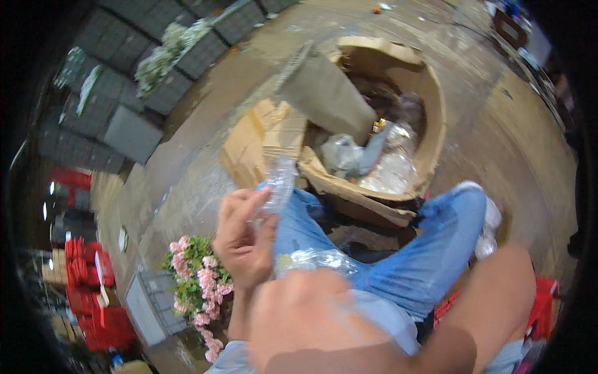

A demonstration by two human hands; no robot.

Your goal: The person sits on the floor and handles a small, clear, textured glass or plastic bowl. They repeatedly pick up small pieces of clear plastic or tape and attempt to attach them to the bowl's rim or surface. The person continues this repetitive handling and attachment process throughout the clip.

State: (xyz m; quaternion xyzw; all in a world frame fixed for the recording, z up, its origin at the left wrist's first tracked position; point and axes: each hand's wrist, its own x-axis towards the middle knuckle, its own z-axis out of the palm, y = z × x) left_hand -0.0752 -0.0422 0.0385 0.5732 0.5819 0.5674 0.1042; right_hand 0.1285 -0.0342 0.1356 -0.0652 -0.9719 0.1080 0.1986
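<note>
Pink flowers (210, 283), then L hand (246, 234) pinching clear plastic (282, 182) w/ thumb + finger, by blue jeans (430, 249). R hand (305, 315)'s blurry, can't tell its grip. More see-thru stuff (317, 260) on jeans. Big brown box (436, 118) w/ clear bags (341, 154) inside.

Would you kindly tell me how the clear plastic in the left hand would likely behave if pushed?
The clear plastic is probably light, being see-through and seemingly thin. Its crinkled surface suggests it would crumple easily. Its glossy highlights hint it may slip in the left hand.
</note>
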